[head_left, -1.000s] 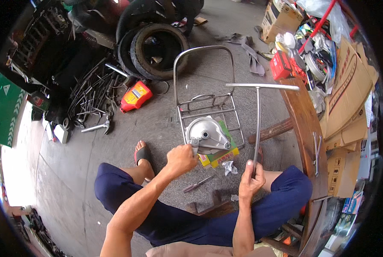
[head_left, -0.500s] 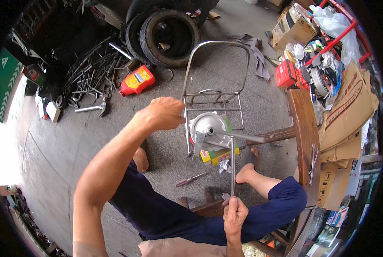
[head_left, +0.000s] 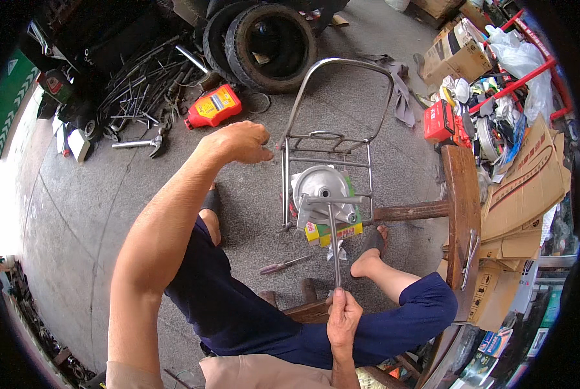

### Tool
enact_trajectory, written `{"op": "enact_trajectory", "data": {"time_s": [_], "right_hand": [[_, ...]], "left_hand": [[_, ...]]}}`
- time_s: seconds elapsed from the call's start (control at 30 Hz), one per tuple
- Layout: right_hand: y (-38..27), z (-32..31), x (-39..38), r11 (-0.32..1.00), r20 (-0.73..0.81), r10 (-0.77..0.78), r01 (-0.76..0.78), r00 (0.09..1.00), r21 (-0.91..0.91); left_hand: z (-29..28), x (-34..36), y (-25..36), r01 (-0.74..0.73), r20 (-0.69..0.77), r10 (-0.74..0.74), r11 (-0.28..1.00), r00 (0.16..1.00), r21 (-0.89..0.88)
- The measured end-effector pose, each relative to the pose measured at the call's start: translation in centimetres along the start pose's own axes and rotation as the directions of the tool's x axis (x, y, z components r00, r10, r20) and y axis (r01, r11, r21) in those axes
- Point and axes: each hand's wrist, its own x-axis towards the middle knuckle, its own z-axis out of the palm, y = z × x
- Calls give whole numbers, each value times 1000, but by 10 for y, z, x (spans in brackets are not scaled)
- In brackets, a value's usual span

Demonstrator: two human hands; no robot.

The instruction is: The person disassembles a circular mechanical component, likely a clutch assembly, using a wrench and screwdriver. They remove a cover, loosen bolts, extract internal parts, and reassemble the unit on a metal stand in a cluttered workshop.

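Note:
My right hand (head_left: 344, 321) grips the lower end of a T-handle wrench (head_left: 335, 253), its slim metal stem pointing away from me. The wrench's crossbar lies over the front of a round silver wheel hub (head_left: 320, 179) with a hole in its middle. Under the hub sits a green and yellow box (head_left: 351, 231), inside the lower part of a tubular metal rack (head_left: 294, 117). Left of the rack, my left hand (head_left: 238, 141) hangs in the air with bent, closed fingers. Whatever those fingers may hold is hidden.
A screwdriver (head_left: 285, 264) lies on the floor near my legs. Farther left are a hammer (head_left: 138, 144) and a red bottle (head_left: 213, 107); worn tyres (head_left: 238, 45) stand behind. A wooden bench (head_left: 462, 207) with wrenches (head_left: 469, 259) is at right, beside flattened cardboard (head_left: 526, 181).
The wrench has shifted left, its crossbar now over the hub rather than sticking out to the right. My left hand has drawn slightly away from the rack's left tube. The view has shifted a little.

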Motion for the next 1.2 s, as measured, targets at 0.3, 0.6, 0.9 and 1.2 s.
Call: {"op": "enact_trajectory", "data": {"time_s": [0.3,0.6,0.9,1.2], "right_hand": [[-1,2,-2,1000,-59,-25,25,998,0],[-5,6,-2,999,-28,-4,5,1000,48],[-14,5,-3,998,-45,-60,60,997,0],[-12,7,6,1000,2,4,-4,1000,11]], "left_hand": [[1,11,13,13,-20,-13,1000,1000,-11],[8,12,10,-6,6,6,1000,1000,-11],[6,11,11,-58,18,57,998,998,14],[9,10,11,-43,19,43,999,999,11]]}}
